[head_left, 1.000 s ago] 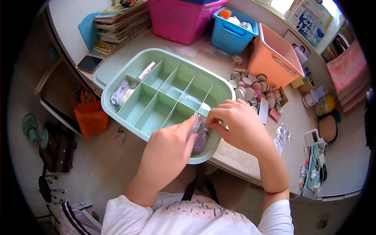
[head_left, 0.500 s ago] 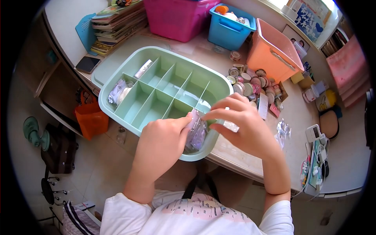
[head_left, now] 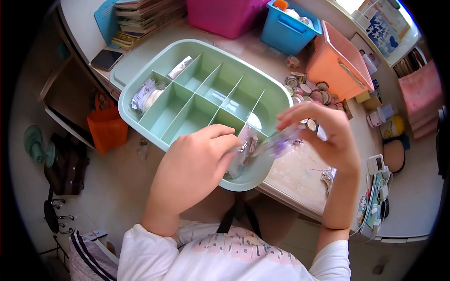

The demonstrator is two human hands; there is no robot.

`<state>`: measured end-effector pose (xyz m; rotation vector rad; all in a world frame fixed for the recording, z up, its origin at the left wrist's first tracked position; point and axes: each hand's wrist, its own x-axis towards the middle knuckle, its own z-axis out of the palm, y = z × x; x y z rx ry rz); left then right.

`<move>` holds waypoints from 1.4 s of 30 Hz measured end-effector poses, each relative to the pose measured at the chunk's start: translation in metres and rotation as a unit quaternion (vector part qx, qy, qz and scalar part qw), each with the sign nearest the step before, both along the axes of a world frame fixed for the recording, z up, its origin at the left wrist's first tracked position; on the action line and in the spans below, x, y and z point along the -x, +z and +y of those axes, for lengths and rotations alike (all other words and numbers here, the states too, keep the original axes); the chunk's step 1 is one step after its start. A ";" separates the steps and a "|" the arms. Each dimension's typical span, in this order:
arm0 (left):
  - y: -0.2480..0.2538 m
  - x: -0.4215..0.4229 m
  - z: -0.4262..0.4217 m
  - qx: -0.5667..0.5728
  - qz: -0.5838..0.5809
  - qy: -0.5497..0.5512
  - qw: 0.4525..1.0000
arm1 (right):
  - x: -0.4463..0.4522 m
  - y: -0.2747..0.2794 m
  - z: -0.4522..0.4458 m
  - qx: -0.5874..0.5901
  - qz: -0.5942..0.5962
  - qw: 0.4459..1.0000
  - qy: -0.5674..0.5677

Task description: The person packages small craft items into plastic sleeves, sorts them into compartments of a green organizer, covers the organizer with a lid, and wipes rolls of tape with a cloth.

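Observation:
A green divided box (head_left: 206, 45) lies across the desk edge. My left hand (head_left: 194, 161) reaches into its near right compartment, its fingers against clear plastic packets (head_left: 247, 146); whether they grip one is hard to see. Over the box's right rim, my right hand (head_left: 328, 133) pinches a clear packet with purple contents (head_left: 281, 146), blurred by motion. Small packets (head_left: 143, 93) and a white roll (head_left: 152, 99) sit in the left compartment, and a white item (head_left: 180, 67) lies in the one behind it.
Tape rolls (head_left: 321, 91) are heaped before an orange bin (head_left: 335, 68). Blue (head_left: 288, 33) and pink (head_left: 225, 18) bins stand at the back. A phone (head_left: 106, 59) and stacked books (head_left: 147, 21) are at the left. Crumpled plastic (head_left: 328, 177) lies right; a white device (head_left: 375, 164) has cables.
My right hand has moved right and away from the compartment, with a purple packet now in its fingers. My left hand stays at the packets. The view has shifted slightly.

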<state>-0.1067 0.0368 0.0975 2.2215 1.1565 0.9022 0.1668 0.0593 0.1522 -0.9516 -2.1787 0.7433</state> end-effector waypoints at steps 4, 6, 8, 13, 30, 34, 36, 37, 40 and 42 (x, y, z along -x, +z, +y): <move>0.008 -0.007 -0.009 0.029 0.058 0.022 0.998 | -0.023 -0.011 0.003 0.117 0.206 0.970 -0.047; 0.009 -0.013 -0.011 0.034 0.104 0.003 0.994 | -0.021 -0.017 0.007 0.144 0.203 0.967 -0.047; 0.001 -0.018 -0.008 0.010 0.124 -0.002 0.992 | -0.015 -0.020 0.010 0.191 0.191 0.962 -0.036; -0.001 -0.022 0.001 0.017 -0.014 0.050 0.999 | -0.003 -0.028 0.013 0.155 0.127 0.979 0.026; 0.005 -0.014 0.003 0.060 -0.039 0.081 0.994 | -0.036 -0.022 0.021 0.226 0.289 0.930 -0.030; 0.000 -0.020 0.004 0.019 -0.017 0.109 0.994 | -0.029 -0.023 0.018 0.215 0.264 0.940 -0.017; -0.001 -0.024 0.002 0.008 -0.002 0.106 0.994 | -0.026 -0.024 0.016 0.182 0.231 0.956 0.003; -0.002 -0.025 0.001 -0.002 0.012 0.102 0.995 | -0.022 -0.023 0.013 0.183 0.233 0.955 0.002; -0.002 -0.022 0.004 0.018 0.000 0.103 0.995 | -0.001 -0.022 0.007 0.154 0.185 0.970 0.022; -0.001 -0.021 0.005 0.031 -0.032 0.104 0.994 | 0.012 -0.024 0.013 0.025 0.013 0.998 0.056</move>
